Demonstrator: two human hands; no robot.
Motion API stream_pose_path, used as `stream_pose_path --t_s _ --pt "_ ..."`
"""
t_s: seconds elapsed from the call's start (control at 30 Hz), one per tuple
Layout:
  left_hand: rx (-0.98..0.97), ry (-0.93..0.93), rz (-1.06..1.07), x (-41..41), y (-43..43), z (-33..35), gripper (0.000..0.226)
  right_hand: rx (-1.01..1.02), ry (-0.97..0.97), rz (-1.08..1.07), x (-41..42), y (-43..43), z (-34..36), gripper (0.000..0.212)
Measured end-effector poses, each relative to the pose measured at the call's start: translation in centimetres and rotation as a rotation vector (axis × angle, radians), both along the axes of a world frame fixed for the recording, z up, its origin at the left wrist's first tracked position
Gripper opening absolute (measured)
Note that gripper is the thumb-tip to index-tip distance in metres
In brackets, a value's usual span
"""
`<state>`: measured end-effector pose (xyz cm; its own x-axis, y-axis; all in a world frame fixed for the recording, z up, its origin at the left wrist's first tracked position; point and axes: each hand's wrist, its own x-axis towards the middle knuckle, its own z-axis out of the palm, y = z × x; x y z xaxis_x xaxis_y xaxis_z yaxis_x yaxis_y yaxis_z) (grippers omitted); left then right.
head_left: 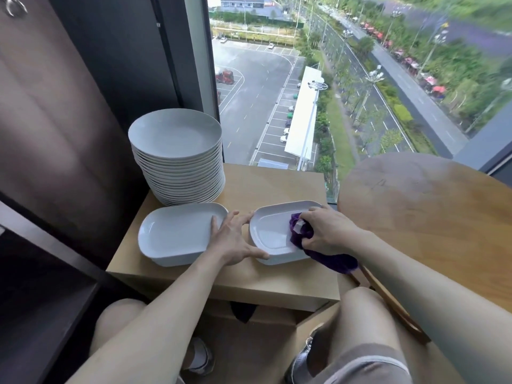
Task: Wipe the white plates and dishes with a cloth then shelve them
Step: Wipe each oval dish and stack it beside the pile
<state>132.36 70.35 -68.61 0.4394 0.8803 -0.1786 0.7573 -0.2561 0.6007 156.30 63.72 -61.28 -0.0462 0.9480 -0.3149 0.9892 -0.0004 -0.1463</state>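
2 white oblong dishes sit side by side on a small wooden table (277,181) in the middle of the frame; behind them, toward the upper left of that table, stands a tall stack of round plates (177,162), also white.

The right hand (324,231) is clenched around a bunched purple cloth (302,235) and presses it into the right part of the right dish (270,231); a white label (297,227) shows on the cloth beside the fingers; the cloth's loose end trails over the dish's near right rim and onto the table.

The left hand (235,239) is released, fingers spread and fairly straight, lying in the gap between the 2 dishes; its thumb rests on the near left rim of the right dish, 1 finger reaches that dish's far left rim, and another finger lies over the right edge of the left dish (174,234); it grasps nothing.

A round table (429,217) of wood fills the right of the frame, just beside the small one; a window (304,79) across the top looks down on a car park and road; dark shelving (69,256) runs down the left side; the person's 2 bare knees show at the bottom.
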Motion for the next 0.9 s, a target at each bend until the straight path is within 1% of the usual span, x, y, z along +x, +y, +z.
stream_pose_path --t_s 0.1,0.23,0.3,0.43,0.53,0.67,0.73,0.83,0.9 --pt "0.005 0.000 0.000 0.0 -0.1 0.1 0.124 0.005 -0.019 -0.106 1.8 0.3 0.2 0.017" --pt "-0.003 -0.011 0.008 0.1 -0.3 0.3 0.124 0.066 0.126 -0.358 2.1 1.2 -0.6 0.014" --pt "-0.022 -0.036 0.017 0.1 -0.3 0.4 0.123 0.120 0.141 -0.437 1.4 1.9 -1.2 0.014" --pt "-0.021 -0.031 0.016 0.1 -0.4 0.3 0.124 0.226 0.124 -0.534 -0.9 3.5 -2.6 0.033" --pt "-0.022 -0.023 0.020 0.1 -0.6 0.7 0.122 0.265 0.106 -0.449 -3.0 4.4 -2.8 0.035" --pt "-0.012 -0.024 -0.005 0.1 -0.8 1.1 0.114 0.260 0.169 -0.211 -6.8 4.5 -2.9 0.029" --pt "-0.020 -0.030 -0.006 0.1 -0.9 1.3 0.107 0.259 0.147 -0.100 -8.3 4.4 -3.2 0.026" --pt "-0.035 -0.038 0.008 0.1 -0.9 1.4 0.102 0.236 0.171 -0.038 -8.2 3.6 -2.6 0.025" --pt "-0.035 -0.034 0.008 0.1 -0.9 1.4 0.107 0.175 0.206 0.002 -7.4 2.7 -2.1 0.025"
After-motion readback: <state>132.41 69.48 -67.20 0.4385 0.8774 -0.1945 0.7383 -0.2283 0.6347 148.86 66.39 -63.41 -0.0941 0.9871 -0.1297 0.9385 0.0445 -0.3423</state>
